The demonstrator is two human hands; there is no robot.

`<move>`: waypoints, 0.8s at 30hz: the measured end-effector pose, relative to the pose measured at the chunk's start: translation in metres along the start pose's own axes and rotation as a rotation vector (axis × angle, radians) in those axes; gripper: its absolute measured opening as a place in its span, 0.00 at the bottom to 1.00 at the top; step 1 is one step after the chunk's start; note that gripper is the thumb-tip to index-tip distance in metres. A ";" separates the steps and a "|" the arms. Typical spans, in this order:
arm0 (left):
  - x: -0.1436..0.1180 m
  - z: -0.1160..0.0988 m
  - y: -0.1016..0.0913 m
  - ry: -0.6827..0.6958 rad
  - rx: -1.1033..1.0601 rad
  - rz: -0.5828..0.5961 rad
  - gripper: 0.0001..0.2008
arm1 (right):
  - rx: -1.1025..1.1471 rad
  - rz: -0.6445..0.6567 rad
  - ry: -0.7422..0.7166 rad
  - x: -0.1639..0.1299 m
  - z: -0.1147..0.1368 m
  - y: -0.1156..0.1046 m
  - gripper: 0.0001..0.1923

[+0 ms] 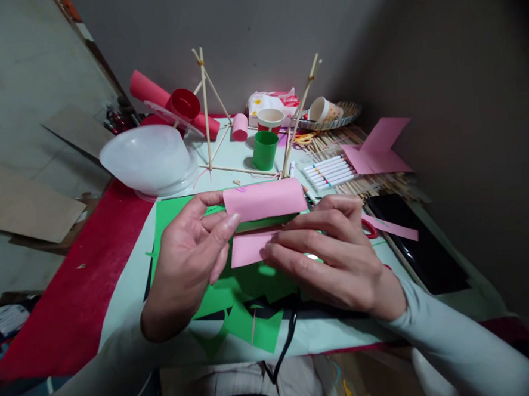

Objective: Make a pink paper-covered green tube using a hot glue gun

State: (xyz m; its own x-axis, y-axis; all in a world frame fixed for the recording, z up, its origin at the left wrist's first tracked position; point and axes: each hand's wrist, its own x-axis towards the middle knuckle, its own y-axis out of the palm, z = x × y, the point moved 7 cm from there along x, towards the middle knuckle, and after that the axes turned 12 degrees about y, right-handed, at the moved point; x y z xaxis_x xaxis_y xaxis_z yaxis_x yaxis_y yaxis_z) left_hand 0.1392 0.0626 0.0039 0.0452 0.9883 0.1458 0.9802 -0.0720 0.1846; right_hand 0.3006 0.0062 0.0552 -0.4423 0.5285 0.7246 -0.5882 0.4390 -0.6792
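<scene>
Pink paper [264, 200] is held up in front of me, its upper part curled over. A flat lower flap [251, 250] shows beneath it; whether the two are one piece I cannot tell. My left hand [185, 256] pinches the left edge of the curled part between thumb and fingers. On the other side my right hand [335, 253] has its fingertips closed on the flap's right end. Under both hands lie green paper pieces [217, 299], some cut into smaller shapes.
Behind stand a stick frame [206, 106], a green cup [266, 150] and a box of markers [330, 172]. White bowls [146, 160] sit at left. At right are a black phone [417, 242], red-handled scissors [370, 227] and folded pink paper [380, 149]. A black cable [287, 340] hangs over the front edge.
</scene>
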 end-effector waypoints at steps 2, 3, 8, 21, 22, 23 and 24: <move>0.001 -0.001 0.000 0.050 0.005 -0.008 0.12 | -0.044 -0.001 -0.021 -0.001 0.003 -0.003 0.04; 0.001 -0.001 0.000 0.078 0.005 -0.010 0.12 | -0.057 0.000 -0.019 -0.001 0.003 -0.005 0.04; 0.004 -0.006 -0.003 0.191 0.028 -0.026 0.18 | -0.031 -0.015 0.020 0.001 0.000 -0.005 0.03; -0.009 -0.021 0.004 0.471 0.483 0.174 0.10 | 0.084 -0.059 0.211 0.006 -0.017 -0.005 0.02; -0.009 -0.021 0.003 0.472 0.471 0.188 0.10 | 0.101 -0.051 0.228 0.007 -0.018 -0.005 0.02; -0.010 -0.021 0.003 0.479 0.456 0.207 0.09 | 0.122 -0.042 0.244 0.007 -0.020 -0.005 0.03; -0.011 -0.021 0.003 0.491 0.444 0.227 0.08 | 0.147 -0.032 0.258 0.008 -0.021 -0.005 0.03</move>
State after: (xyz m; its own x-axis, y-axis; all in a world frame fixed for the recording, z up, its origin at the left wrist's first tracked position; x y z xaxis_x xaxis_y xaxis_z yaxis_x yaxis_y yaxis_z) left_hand 0.1373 0.0491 0.0233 0.2682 0.7728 0.5751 0.9477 -0.1045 -0.3016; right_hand 0.3142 0.0230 0.0618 -0.2463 0.6911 0.6795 -0.6991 0.3589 -0.6185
